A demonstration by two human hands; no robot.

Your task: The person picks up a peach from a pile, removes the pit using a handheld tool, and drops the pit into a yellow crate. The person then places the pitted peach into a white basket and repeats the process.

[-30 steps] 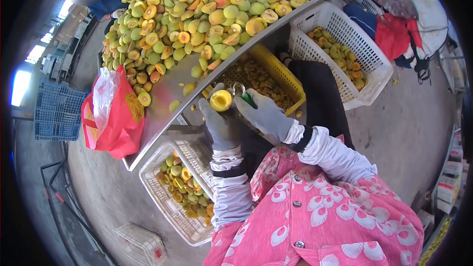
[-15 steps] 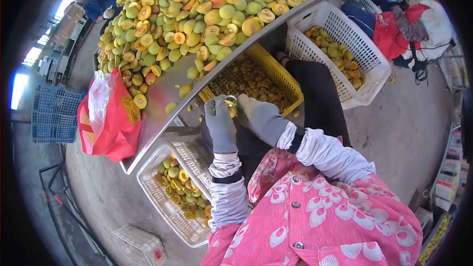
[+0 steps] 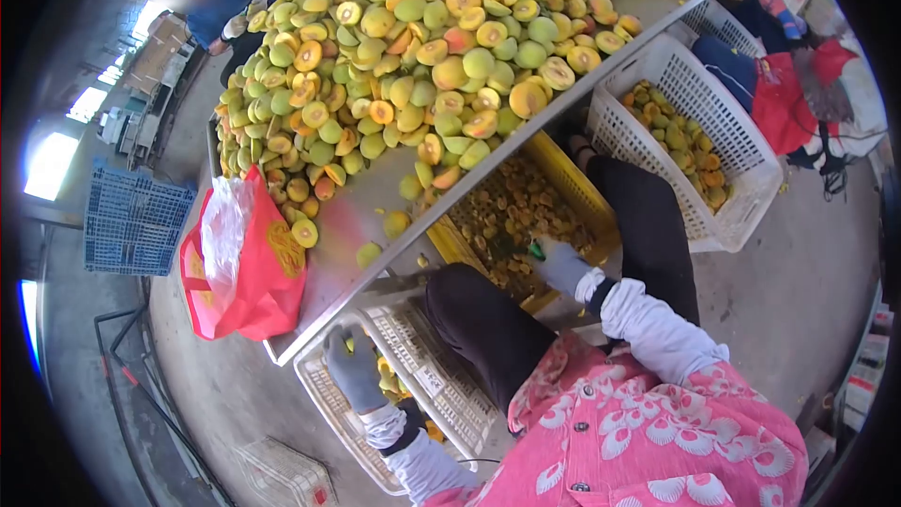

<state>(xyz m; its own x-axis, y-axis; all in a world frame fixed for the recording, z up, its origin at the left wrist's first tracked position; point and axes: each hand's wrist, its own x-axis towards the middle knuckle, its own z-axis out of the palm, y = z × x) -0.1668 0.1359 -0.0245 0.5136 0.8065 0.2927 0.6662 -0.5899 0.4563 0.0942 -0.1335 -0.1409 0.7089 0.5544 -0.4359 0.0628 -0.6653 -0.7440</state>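
Observation:
My left hand [image 3: 353,374], in a grey glove, is over the white basket [image 3: 310,385] at my left knee. Its fingers are curled, and a small yellow-green piece of apricot [image 3: 349,345] shows among them. Cut apricots [image 3: 389,380] lie in that basket, partly hidden by the hand. Over the yellow crate [image 3: 601,197] between my knees, my gloved right hand [image 3: 565,268] is closed around a small tool with a green handle [image 3: 537,249]; its working end is hard to make out. Brown pits and scraps [image 3: 516,211] cover the crate's bottom.
A large heap of halved apricots [image 3: 413,47] covers the metal table [image 3: 347,268]. A red bag [image 3: 258,272] hangs at its near-left corner. Another white basket of apricots [image 3: 751,164] stands right. Blue crates [image 3: 136,221] are at left; a person [image 3: 225,0] is beyond the table.
My hands were together over the yellow crate's edge, working on an apricot. They have parted: the left moved down-left to the white basket, the right moved right over the yellow crate.

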